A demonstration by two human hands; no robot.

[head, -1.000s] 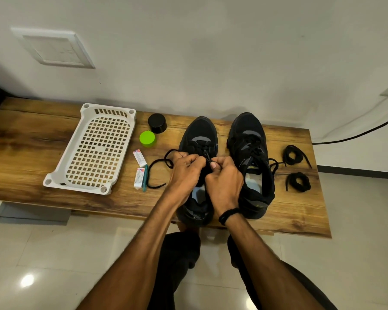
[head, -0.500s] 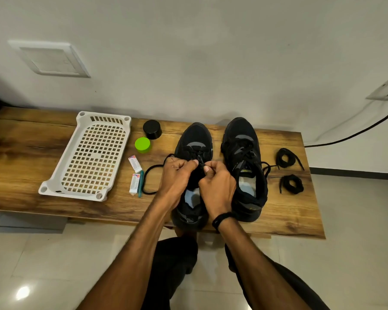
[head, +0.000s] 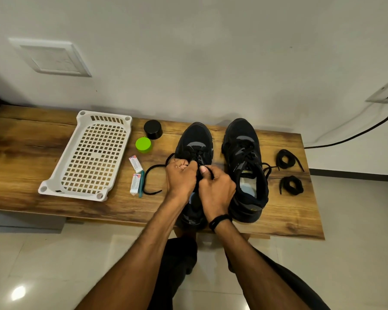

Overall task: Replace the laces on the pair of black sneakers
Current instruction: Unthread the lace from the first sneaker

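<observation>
Two black sneakers stand side by side on a wooden bench (head: 278, 220), toes toward the wall. Both hands work over the tongue of the left sneaker (head: 196, 139). My left hand (head: 180, 177) is curled at the shoe's eyelets, and a loose end of the black lace (head: 149, 173) trails from it onto the bench at the left. My right hand (head: 217, 186) pinches the other lace end between thumb and finger. The right sneaker (head: 244, 157) is laced and untouched. Two coiled black laces (head: 290, 171) lie to its right.
A white perforated plastic tray (head: 92, 157) lies upside down on the bench's left half. Beside it sit a black cap (head: 153, 129), a green cap (head: 143, 144), two small white tubes (head: 135, 173) and a teal stick. A black cable (head: 356, 135) runs along the wall at the right.
My hands stayed on the left sneaker's lacing; the right hand's pinch drew a short lace end out toward the right. The camera view shifted slightly, and the shoes have not moved.
</observation>
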